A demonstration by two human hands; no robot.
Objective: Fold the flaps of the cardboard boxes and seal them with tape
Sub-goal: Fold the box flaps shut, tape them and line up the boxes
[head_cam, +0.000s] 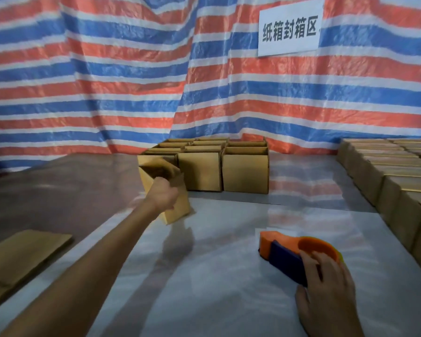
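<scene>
Cardboard box [179,210], tilted on the grey table [216,276] just in front of a block of open boxes [246,171], is being gripped at its near wall by the left hand [162,194]. The fingers are being hidden by the hand's back and the box, and the upper flaps are being smeared by blur. The orange-and-blue tape dispenser [284,254], lying on the table well to the right, is being held by the right hand [326,288], fingers curled over its roll. A row of boxes [399,186] is being cut off by the right edge, a flat cardboard sheet [22,259] by the left. Behind, a white sign [291,27] is being carried by a striped tarp [107,81].
</scene>
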